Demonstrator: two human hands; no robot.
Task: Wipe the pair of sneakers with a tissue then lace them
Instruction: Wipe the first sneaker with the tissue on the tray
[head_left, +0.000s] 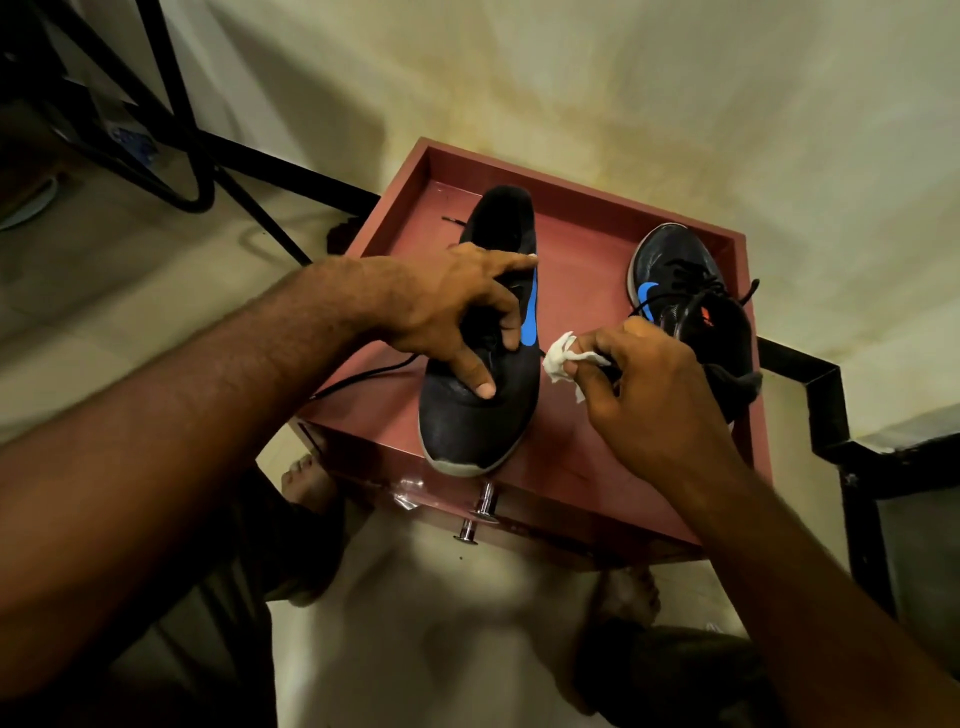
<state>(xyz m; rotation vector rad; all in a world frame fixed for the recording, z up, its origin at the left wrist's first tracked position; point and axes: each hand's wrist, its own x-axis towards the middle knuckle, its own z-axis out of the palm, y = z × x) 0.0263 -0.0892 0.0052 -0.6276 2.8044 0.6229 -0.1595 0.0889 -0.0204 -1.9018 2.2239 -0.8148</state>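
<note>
Two dark sneakers with blue side marks stand in a shallow reddish tray-like drawer. The left sneaker points its toe toward me; my left hand grips it over the middle, thumb pressing on the upper. The right sneaker points away, its black lace loose across it. My right hand pinches a crumpled white tissue just right of the left sneaker, between the two shoes. A black lace trails off the tray's left edge.
The drawer has metal knobs on its near front. Bare feet stand on the pale floor below it. A black metal frame runs along the right, and dark furniture legs stand at the upper left.
</note>
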